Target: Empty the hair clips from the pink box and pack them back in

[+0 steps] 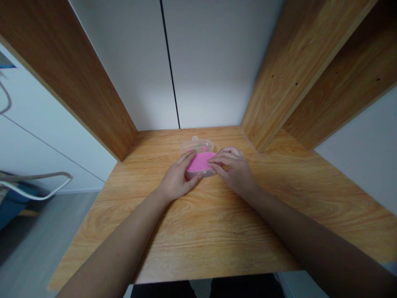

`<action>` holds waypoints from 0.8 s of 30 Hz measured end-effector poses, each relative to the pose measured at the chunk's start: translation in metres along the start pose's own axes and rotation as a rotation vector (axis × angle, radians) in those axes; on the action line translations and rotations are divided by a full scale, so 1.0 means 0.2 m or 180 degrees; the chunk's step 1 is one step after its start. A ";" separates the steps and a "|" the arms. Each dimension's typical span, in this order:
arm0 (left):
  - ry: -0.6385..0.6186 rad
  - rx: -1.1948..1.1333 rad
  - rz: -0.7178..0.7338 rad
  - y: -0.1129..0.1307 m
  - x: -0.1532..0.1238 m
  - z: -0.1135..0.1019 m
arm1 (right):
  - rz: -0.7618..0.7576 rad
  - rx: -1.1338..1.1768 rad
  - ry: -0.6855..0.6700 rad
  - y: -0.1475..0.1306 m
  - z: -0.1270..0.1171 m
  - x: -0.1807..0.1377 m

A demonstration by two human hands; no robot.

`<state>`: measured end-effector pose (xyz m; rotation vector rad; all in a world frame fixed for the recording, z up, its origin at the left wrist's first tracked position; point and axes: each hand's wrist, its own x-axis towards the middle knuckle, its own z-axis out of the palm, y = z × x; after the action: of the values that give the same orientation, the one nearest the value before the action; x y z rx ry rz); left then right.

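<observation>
A small clear plastic case with a pink inside (201, 163) lies on the wooden desk (192, 231) near the back. Its clear lid (197, 145) stands open behind it. My left hand (177, 179) grips the case's left side, fingers over the pink part and thumb at the front edge. My right hand (234, 169) rests at the case's right side, its fingers bunched and fingertips touching the pink edge.
Wooden side panels (77, 78) rise left and right of the desk, with a white wall (201, 62) behind. A chair with a pale curved armrest (40, 186) stands at the far left over a grey floor.
</observation>
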<state>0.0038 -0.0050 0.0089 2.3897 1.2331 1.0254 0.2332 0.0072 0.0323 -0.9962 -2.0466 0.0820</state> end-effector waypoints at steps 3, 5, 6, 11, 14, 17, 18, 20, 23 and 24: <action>-0.0009 -0.0007 0.0030 -0.01 0.00 0.00 | -0.0075 -0.0042 -0.0160 -0.01 0.00 0.00; -0.0016 -0.0010 0.0031 -0.01 0.00 0.00 | -0.0121 -0.0032 -0.0222 -0.01 0.00 0.00; -0.0017 -0.0016 0.0033 -0.01 0.00 0.00 | -0.0146 -0.0006 -0.0208 -0.01 -0.01 0.00; -0.0026 -0.0023 0.0039 -0.01 0.00 0.00 | -0.0308 0.0182 0.0123 0.01 -0.01 -0.01; -0.0017 -0.0015 0.0058 -0.01 0.00 0.00 | -0.0341 0.0234 0.0212 0.02 -0.02 -0.01; -0.0012 -0.0031 0.0060 -0.01 0.00 0.00 | -0.0401 0.0238 0.0106 0.02 -0.01 -0.01; -0.0011 -0.0031 0.0049 -0.01 0.00 0.00 | -0.0425 0.0243 0.0059 0.02 -0.01 -0.01; -0.0014 -0.0019 0.0033 -0.01 0.00 0.00 | -0.0466 0.0254 -0.0010 0.02 -0.01 -0.01; -0.0020 -0.0001 0.0041 -0.02 -0.01 0.00 | -0.0516 0.0254 -0.0061 0.03 0.00 -0.02; -0.0023 0.0000 0.0043 -0.02 -0.01 0.00 | -0.0524 0.0253 -0.0093 0.03 0.00 -0.02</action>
<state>0.0016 -0.0039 0.0066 2.4028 1.2160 1.0197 0.2382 0.0086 0.0284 -0.7790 -2.1273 0.0909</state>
